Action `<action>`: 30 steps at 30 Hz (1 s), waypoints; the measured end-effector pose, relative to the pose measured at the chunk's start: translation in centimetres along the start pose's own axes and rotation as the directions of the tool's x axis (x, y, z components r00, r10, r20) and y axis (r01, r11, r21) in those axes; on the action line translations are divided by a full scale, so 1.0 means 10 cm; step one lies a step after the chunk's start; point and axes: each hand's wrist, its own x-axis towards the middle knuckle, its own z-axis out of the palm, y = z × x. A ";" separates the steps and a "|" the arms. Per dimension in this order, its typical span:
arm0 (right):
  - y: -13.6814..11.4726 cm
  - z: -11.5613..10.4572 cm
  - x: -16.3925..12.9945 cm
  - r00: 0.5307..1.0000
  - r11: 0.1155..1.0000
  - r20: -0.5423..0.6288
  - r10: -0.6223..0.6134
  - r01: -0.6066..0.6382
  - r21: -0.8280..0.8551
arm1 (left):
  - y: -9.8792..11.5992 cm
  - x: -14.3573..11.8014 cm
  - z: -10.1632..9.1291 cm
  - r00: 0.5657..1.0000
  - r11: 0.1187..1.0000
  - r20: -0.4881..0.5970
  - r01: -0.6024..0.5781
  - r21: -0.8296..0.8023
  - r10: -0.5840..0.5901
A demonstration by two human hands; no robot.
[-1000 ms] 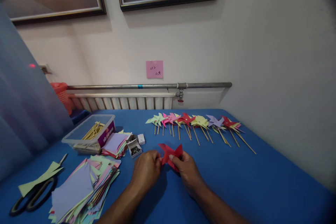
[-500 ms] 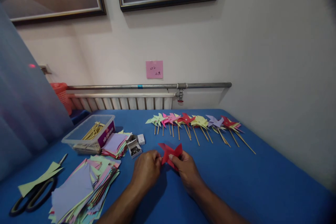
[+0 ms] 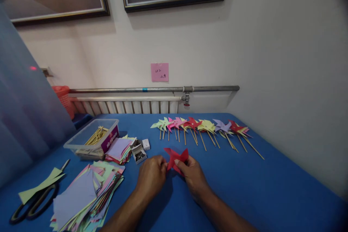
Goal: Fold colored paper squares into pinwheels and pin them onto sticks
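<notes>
Right of the small white box (image 3: pixel 141 161), the left hand (image 3: pixel 152 173) is held back upward, fingers curled, fingertips pinching the left point of the red pinwheel (image 3: pixel 172 159). The red pinwheel is located farther right of the box, between both hands. The right hand (image 3: pixel 195 174), farthest right of the box, grasps it, thumb across its front.

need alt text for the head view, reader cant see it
A person's right hand holds a red paper pinwheel, its left edge at the closed left hand, above a blue table. Pinwheels on sticks lie in a row beyond; at left are colored paper stacks, scissors and a clear box of loose sticks.
</notes>
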 end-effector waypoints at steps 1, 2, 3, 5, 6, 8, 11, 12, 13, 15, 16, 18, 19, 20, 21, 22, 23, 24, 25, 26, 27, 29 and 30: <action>0.00 0.00 0.00 1.000 1.000 0.001 -0.004 0.004 -0.008 | 0.00 0.00 0.00 1.000 1.000 -0.002 0.000 -0.004 0.000; 0.00 0.00 0.00 1.000 1.000 0.001 -0.007 0.007 -0.016 | 0.00 0.00 0.00 1.000 1.000 -0.006 -0.002 -0.007 0.002; 0.00 0.00 0.00 1.000 1.000 0.000 -0.011 0.011 -0.022 | 0.00 0.00 0.00 1.000 1.000 -0.008 -0.004 -0.010 0.004; -0.01 0.00 0.00 1.000 0.999 -0.001 -0.018 0.018 -0.027 | 0.00 0.00 0.00 1.000 1.000 -0.007 -0.004 -0.015 0.004; -0.01 0.00 0.00 1.000 0.999 -0.004 -0.020 0.020 -0.029 | 0.00 0.00 0.00 1.000 1.000 -0.005 -0.002 -0.018 0.002; -0.01 0.00 0.00 1.000 0.999 -0.006 -0.021 0.020 -0.031 | 0.00 0.00 0.01 1.000 1.000 -0.004 0.003 -0.022 -0.003; -0.01 0.00 0.00 1.000 0.999 -0.007 -0.023 0.023 -0.037 | 0.00 0.00 0.01 1.000 1.000 -0.006 -0.001 -0.021 0.001; -0.01 0.00 0.00 1.000 0.999 -0.009 -0.023 0.023 -0.038 | 0.00 -0.01 0.01 1.000 1.000 -0.006 -0.003 -0.020 0.003; 0.00 0.00 0.00 1.000 0.999 -0.014 -0.023 0.022 -0.039 | 0.00 -0.01 0.01 1.000 1.000 -0.005 -0.007 -0.022 0.007; 0.00 0.00 -0.01 0.999 0.999 -0.024 -0.025 0.024 -0.037 | 0.00 -0.01 0.01 1.000 1.000 -0.005 -0.010 -0.026 0.010; -0.01 0.00 -0.01 0.999 0.999 -0.027 -0.026 0.025 -0.038 | 0.00 -0.01 0.01 1.000 1.000 -0.005 -0.009 -0.026 0.009; -0.01 0.00 -0.01 0.999 0.999 -0.028 -0.030 0.029 -0.041 | 0.00 -0.01 0.01 1.000 1.000 -0.001 -0.008 -0.026 0.008; -0.01 0.00 -0.01 0.999 0.999 -0.027 -0.032 0.031 -0.042 | 0.00 -0.01 0.01 1.000 1.000 0.000 -0.006 -0.025 0.006; -0.01 0.00 0.00 0.999 0.999 -0.026 -0.032 0.031 -0.041 | 0.00 -0.01 0.01 1.000 1.000 -0.001 -0.005 -0.022 0.005; -0.01 0.00 0.00 0.999 0.999 -0.027 -0.032 0.031 -0.039 | 0.00 -0.01 0.01 1.000 1.000 -0.002 -0.004 -0.021 0.004; -0.01 0.00 0.00 0.999 0.999 -0.028 -0.031 0.030 -0.039 | 0.01 -0.01 0.00 1.000 1.000 -0.003 -0.002 -0.017 0.002; 0.00 0.00 0.00 0.999 0.999 -0.029 -0.029 0.028 -0.041 | 0.01 -0.01 0.00 1.000 1.000 -0.002 0.000 -0.012 0.000; 0.00 0.00 0.00 0.999 0.999 -0.030 -0.027 0.025 -0.044 | 0.02 -0.01 0.00 1.000 1.000 0.001 0.002 -0.007 -0.002; 0.01 0.00 0.00 0.999 0.999 -0.030 -0.027 0.025 -0.046 | 0.02 -0.01 0.00 1.000 1.000 0.006 0.004 -0.003 -0.003; 0.01 -0.01 0.00 0.999 0.999 -0.027 -0.028 0.027 -0.047 | 0.02 -0.01 -0.01 1.000 1.000 0.009 0.006 0.000 -0.006; 0.01 -0.01 0.00 0.999 0.999 -0.026 -0.029 0.028 -0.045 | 0.02 -0.01 -0.01 1.000 1.000 0.010 0.008 0.001 -0.008; 0.00 0.00 0.00 0.999 0.999 -0.026 -0.028 0.028 -0.033 | 0.02 -0.01 0.00 1.000 1.000 0.005 0.006 -0.006 -0.006; 0.00 0.00 0.00 0.999 0.999 -0.026 -0.025 0.024 -0.029 | 0.02 -0.01 0.00 1.000 1.000 0.003 0.004 -0.011 -0.004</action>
